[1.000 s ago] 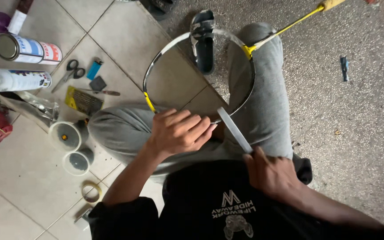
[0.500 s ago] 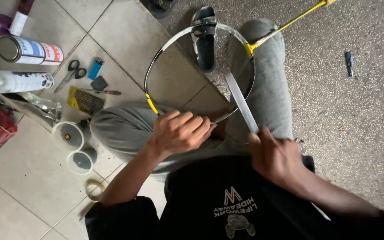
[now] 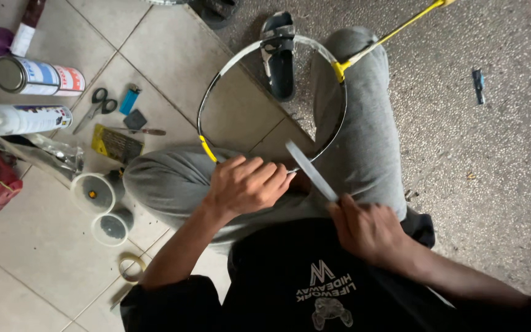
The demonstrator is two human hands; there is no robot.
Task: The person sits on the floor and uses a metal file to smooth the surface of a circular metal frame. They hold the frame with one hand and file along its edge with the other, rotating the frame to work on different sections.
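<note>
An unstrung racket frame (image 3: 216, 80) with yellow marks and a yellow shaft lies across my grey-trousered legs. My left hand (image 3: 247, 184) grips the near rim of the frame on my left knee. My right hand (image 3: 367, 230) pinches the end of a white tape strip (image 3: 310, 170). The strip runs taut up and left from those fingers to the rim beside my left hand.
On the tiles at left lie two spray cans (image 3: 35, 77), scissors (image 3: 96, 104), a blue lighter (image 3: 128, 99), a yellow packet (image 3: 115, 143), two round lids (image 3: 93, 193) and a tape roll (image 3: 131, 267). A black sandal (image 3: 279, 55) lies inside the frame.
My right hand has moved up from my lap and shifted along the tape strip. The strip's angle has changed. My left hand stays on the rim.
</note>
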